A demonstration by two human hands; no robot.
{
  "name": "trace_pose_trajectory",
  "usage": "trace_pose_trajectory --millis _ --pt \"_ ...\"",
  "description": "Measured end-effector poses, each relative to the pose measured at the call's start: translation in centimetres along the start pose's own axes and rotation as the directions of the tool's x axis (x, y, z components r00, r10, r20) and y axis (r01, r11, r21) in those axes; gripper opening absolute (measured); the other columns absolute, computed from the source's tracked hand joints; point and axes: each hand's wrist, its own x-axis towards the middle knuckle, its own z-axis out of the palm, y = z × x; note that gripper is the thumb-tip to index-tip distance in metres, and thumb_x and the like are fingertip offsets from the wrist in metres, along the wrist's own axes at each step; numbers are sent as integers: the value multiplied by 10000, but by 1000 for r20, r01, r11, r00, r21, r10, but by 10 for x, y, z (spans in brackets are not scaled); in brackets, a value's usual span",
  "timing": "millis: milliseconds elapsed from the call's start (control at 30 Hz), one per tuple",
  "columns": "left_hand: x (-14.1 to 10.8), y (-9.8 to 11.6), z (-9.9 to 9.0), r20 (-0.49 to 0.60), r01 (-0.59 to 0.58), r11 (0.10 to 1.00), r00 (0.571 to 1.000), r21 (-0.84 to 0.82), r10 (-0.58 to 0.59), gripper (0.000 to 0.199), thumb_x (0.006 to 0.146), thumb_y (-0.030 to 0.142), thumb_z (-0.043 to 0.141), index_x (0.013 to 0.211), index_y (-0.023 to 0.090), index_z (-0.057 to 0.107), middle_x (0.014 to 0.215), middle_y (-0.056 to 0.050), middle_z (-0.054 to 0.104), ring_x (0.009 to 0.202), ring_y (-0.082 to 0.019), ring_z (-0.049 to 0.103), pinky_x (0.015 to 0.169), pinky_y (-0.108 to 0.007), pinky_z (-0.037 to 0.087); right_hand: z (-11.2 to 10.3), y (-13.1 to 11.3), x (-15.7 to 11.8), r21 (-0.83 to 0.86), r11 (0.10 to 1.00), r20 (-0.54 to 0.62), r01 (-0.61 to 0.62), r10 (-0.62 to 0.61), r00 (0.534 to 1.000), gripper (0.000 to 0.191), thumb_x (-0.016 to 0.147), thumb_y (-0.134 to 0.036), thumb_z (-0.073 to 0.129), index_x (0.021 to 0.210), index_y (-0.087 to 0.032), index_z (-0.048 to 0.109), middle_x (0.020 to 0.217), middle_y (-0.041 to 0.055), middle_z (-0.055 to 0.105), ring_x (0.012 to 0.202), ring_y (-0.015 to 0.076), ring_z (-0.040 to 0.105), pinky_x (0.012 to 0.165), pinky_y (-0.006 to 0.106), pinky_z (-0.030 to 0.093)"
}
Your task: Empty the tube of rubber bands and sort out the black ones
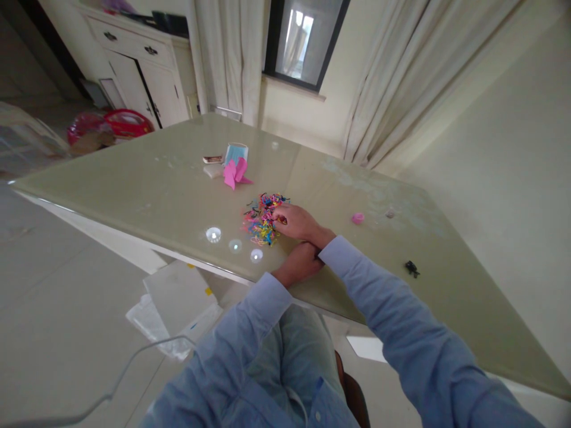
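Loose pile of small, thin, multicoloured bands (259, 224), pink, yellow, blue and black among them, lies on the glossy olive-green tabletop (178, 202), just left of the right hand and partly under its fingertips. Right hand (298, 222): held narrow, fingers curled in, tips at the pile's near-right edge; cannot tell whether a band is pinched. Left hand (298, 263): nearer the body, lying at the table edge against the underside of the right wrist; its fingers are hidden, so its grip cannot be told. Beyond the pile, forward and left of the right hand: bright pink folded piece (235, 173) overlapping a pale blue face mask (235, 153). Right of the right hand, well apart: small round pink object (357, 218); farther right and nearer the body, small irregular black object (411, 268).
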Motion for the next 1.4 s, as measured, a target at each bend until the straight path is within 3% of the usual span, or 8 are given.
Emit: trace_pose_trajectory --millis 267,633,933,1133,1400 --pt "0 2 -3 41 -49 999 998 19 48 282 798 90 554 963 92 783 1001 -154 784 914 -267 737 840 -336 553 5 3 -2 29 998 -36 -50 51 998 41 802 -155 601 774 -184 603 758 10 623 688 151 505 641 264 319" --pt "0 2 -2 25 -26 1000 999 6 26 283 783 94 560 961 94 780 997 -152 784 918 -268 736 852 -341 561 8 8 -1 41 999 -22 -13 14 1000 114 811 -147 589 882 -176 674 879 49 687 824 180 582 747 276 395" --pt "-1 5 -4 58 -11 998 998 54 8 293 791 95 564 988 102 781 1031 -147 781 924 -260 734 856 -334 561 8 4 -3 58 998 44 6 -8 999 139 800 -161 606 913 -170 687 891 48 677 818 175 580 764 275 411" --pt "-2 9 -5 84 -4 995 996 100 -5 309 797 84 551 1008 74 776 1018 -170 779 896 -275 740 830 -347 563 7 6 -5 13 1000 53 -15 15 998 73 798 -182 624 855 -181 670 907 59 668 900 203 584 817 300 406" --pt "-1 5 -2 76 -2 989 997 150 -10 281 801 109 560 975 91 780 1001 -160 782 880 -270 740 813 -341 559 11 9 -5 -4 999 44 -33 34 998 59 800 -150 610 790 -189 652 860 41 649 853 184 559 787 288 390"
